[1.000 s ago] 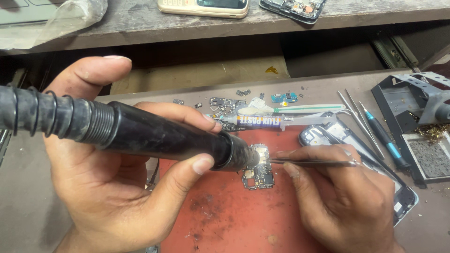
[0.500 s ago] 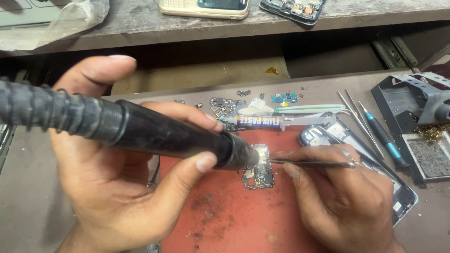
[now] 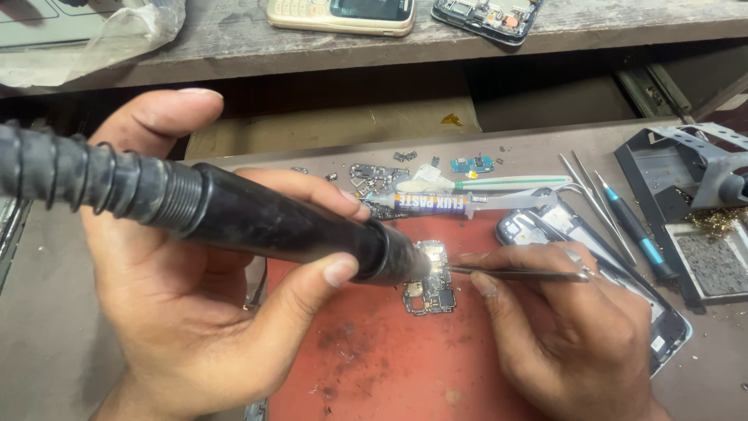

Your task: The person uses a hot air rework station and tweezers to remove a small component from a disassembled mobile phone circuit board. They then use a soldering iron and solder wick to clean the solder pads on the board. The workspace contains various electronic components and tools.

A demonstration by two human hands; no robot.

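Left hand (image 3: 195, 288) is wrapped around a black hot-air wand (image 3: 257, 222), thumb and fingers clamped on its barrel, hose trailing off toward nine o'clock. Nozzle end sits just above a small circuit board (image 3: 430, 284) lying on the red mat (image 3: 374, 366). Right hand (image 3: 569, 327), at three o'clock of the board, pinches thin metal tweezers (image 3: 522, 274), tips touching the board's upper edge. Syringe of paste (image 3: 452, 204) lies at twelve o'clock; a phone frame (image 3: 662, 327) rests partly under the right hand.
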